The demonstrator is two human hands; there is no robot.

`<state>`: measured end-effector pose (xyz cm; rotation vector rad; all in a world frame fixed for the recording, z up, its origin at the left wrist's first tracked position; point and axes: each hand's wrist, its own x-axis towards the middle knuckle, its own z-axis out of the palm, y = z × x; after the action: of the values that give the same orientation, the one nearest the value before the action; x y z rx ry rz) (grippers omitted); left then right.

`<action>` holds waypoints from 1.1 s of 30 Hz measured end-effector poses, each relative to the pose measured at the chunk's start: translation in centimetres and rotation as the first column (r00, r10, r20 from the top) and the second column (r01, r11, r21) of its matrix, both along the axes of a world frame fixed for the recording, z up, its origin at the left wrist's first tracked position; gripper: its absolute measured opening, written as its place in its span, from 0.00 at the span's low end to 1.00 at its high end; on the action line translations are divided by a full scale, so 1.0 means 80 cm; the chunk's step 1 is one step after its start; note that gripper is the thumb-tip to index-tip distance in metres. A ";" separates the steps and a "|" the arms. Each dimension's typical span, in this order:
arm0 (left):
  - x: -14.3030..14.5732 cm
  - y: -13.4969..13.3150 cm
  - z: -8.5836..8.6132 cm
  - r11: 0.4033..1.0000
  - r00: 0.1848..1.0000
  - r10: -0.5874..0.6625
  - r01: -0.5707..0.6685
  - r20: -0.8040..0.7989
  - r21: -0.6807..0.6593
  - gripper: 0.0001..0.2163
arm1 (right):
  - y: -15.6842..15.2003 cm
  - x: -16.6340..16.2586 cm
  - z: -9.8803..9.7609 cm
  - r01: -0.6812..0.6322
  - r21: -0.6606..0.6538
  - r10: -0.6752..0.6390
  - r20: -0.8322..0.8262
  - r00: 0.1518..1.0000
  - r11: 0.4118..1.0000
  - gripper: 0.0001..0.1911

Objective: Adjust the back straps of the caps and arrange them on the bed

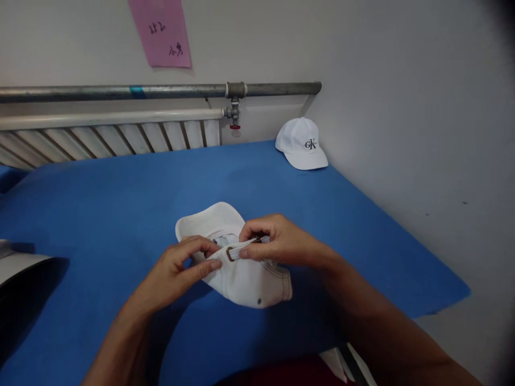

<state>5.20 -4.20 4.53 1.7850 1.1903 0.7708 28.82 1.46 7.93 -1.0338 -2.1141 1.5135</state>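
Note:
A white baseball cap is turned over just above or on the blue table, its brim pointing away to the upper left. My left hand pinches the cap's back edge, thumb outside and fingers inside, beside a brass-coloured eyelet. My right hand is closed on the cap's back strap, thumb against the cloth. Part of a dark metal buckle shows between the right fingers; the rest of it is hidden.
A second white cap with black "CK" letters sits upright at the table's far right corner. The blue table meets a radiator, pipe and red-handled valve. A white object with a dark underside is cut off at left.

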 end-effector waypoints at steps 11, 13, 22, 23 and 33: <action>0.000 -0.002 0.015 0.993 0.993 -0.113 0.114 -0.036 0.029 0.06 | -0.009 -0.012 0.001 -0.057 -0.027 0.057 0.003 0.998 0.998 0.05; 0.007 -0.003 0.016 0.993 0.994 -0.083 0.088 -0.070 0.073 0.05 | -0.010 -0.015 0.000 -0.073 0.000 0.073 0.043 0.996 0.997 0.05; -0.008 -0.005 0.005 0.988 0.994 -0.062 0.074 0.087 -0.138 0.11 | 0.014 0.019 -0.006 -0.125 -0.251 0.064 -0.237 0.969 0.960 0.13; -0.010 -0.005 0.004 0.985 0.992 -0.058 0.075 0.110 -0.156 0.10 | 0.015 0.022 -0.006 -0.134 -0.279 0.060 -0.257 0.964 0.951 0.14; -0.027 -0.007 -0.004 0.972 0.966 0.066 -0.006 0.249 -0.236 0.09 | 0.024 0.035 -0.009 -0.229 -0.332 0.112 -0.336 0.935 0.915 0.14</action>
<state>3.04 -4.78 4.20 1.4279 1.0946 0.8184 31.59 3.41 7.25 -0.6661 -1.7785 2.0653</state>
